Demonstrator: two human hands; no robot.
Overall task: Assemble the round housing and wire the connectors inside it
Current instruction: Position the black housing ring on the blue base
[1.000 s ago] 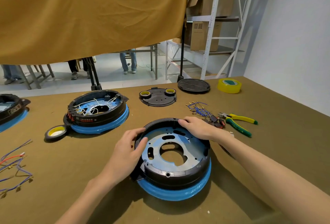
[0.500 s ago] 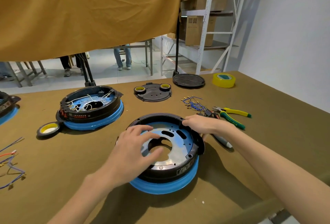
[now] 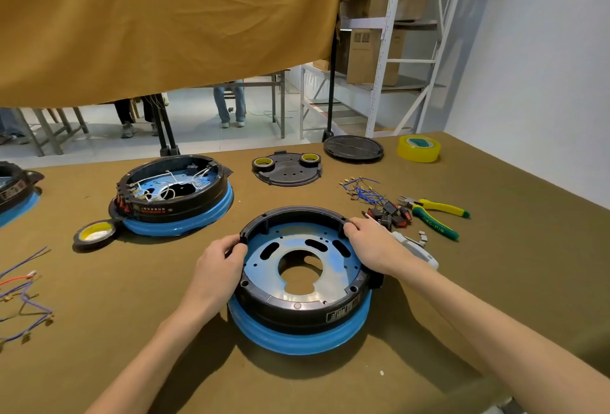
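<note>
An olive-brown table (image 3: 495, 281) fills the view beneath a hanging tan cloth (image 3: 165, 17). At its near centre the round housing (image 3: 302, 308) is gripped on its black rim by the left hand (image 3: 216, 268) and the right hand (image 3: 373, 245). The rim is best turned evenly, kept seated on the blue base. The connectors (image 3: 389, 212) lie just beyond; their details cannot be made out.
</note>
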